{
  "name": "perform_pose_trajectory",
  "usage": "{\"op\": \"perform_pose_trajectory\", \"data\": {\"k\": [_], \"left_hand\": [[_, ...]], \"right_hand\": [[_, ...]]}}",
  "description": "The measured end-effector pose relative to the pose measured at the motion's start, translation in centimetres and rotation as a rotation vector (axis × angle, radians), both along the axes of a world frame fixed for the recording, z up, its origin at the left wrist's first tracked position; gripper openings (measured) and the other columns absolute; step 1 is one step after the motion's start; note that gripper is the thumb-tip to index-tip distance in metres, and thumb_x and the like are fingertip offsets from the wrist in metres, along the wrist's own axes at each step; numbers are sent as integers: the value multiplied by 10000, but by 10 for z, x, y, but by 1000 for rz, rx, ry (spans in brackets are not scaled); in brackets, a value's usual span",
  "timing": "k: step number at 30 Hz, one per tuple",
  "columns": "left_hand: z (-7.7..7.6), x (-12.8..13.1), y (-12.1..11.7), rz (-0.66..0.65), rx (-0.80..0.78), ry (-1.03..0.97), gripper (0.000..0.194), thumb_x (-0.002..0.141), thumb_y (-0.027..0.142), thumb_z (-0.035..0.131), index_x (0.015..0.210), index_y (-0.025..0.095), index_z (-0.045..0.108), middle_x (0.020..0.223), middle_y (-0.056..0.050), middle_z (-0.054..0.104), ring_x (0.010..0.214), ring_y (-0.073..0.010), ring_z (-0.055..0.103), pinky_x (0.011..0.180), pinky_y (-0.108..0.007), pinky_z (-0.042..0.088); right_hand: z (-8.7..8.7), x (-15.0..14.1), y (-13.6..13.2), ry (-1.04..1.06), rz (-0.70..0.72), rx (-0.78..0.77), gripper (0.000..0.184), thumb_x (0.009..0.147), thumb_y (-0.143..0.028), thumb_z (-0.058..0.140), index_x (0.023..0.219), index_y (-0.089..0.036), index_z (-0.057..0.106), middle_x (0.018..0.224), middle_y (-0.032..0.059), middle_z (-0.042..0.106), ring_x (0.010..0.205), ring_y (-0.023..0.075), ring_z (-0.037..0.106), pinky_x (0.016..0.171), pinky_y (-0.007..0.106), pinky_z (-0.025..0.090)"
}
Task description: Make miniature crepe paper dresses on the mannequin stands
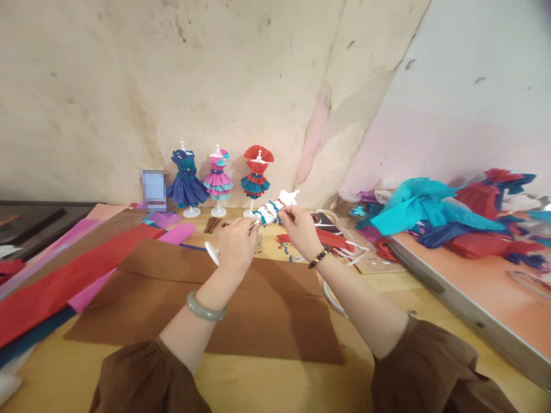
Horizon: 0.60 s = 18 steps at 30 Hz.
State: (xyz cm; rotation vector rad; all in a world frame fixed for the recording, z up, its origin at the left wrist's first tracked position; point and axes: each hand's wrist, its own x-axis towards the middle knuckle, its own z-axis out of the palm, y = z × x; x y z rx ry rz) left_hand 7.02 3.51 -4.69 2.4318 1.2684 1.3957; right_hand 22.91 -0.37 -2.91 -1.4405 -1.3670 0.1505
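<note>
Between my two hands a small white mannequin (267,212) lies tilted on its side, wrapped with white and blue-teal trim. My left hand (238,244) is closed around its stand near the round white base (212,253). My right hand (298,225) pinches at the upper body of the mannequin, thumb and fingers together; any small piece between the fingertips is too small to make out. Below both hands spreads a brown sheet (258,310) of paper or cloth on the wooden table.
Behind stand dressed mannequins: a navy one (187,183), a pink one (218,182) and a red one (257,175). Coloured sheets (99,252) lie left. Red and white strips (340,241) lie right of my right hand. A heap of crumpled coloured paper (430,206) sits far right.
</note>
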Motion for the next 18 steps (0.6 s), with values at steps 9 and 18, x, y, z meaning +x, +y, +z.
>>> {"op": "perform_pose_trajectory", "data": {"k": [9, 18], "left_hand": [[-11, -3, 14, 50, -54, 56, 155, 861, 231, 579, 932, 194, 712, 926, -66, 726, 926, -222, 641, 792, -302, 442], [-9, 0, 8, 47, 35, 144, 185, 887, 247, 538, 924, 181, 706, 912, -77, 713, 878, -230, 633, 751, -314, 438]], "right_hand": [[12, 9, -9, 58, 104, -42, 236, 816, -390, 526, 807, -171, 613, 700, 15, 641, 681, 154, 602, 695, 279, 466], [-9, 5, 1, -59, 0, -99, 244, 831, -372, 506, 715, -175, 592, 630, 14, 598, 622, 160, 552, 620, 271, 426]]}}
